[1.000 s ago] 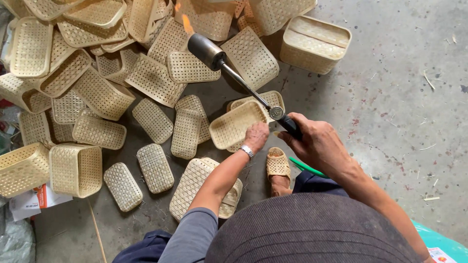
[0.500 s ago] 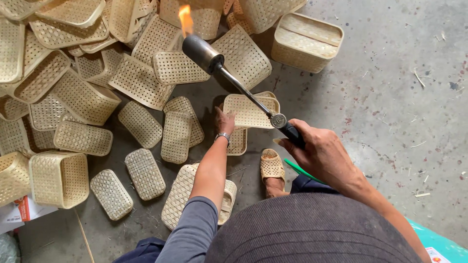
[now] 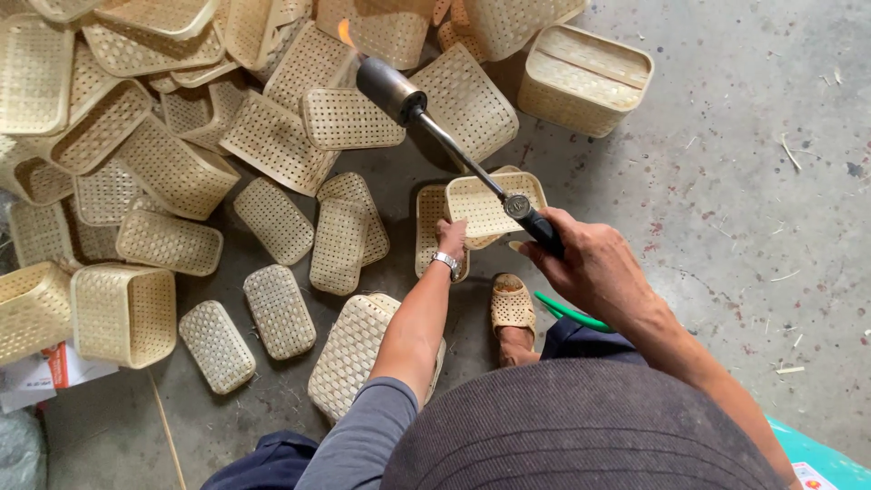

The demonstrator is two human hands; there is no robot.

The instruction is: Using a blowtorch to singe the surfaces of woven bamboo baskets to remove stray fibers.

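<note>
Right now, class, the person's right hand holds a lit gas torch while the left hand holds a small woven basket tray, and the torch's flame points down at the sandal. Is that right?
Not quite. In the head view the right hand does hold the gas torch and the left hand the woven basket tray, but the flame points away toward the basket pile, not at the sandal.

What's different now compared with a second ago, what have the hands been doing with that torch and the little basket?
The left hand went from the torch's handle down to the small woven tray and now grips its near edge. The torch in the right hand swung its lit nozzle up toward the pile of baskets, flame burning throughout. The right hand's grip, the sandalled foot and the basket pile stayed as they were.
</note>
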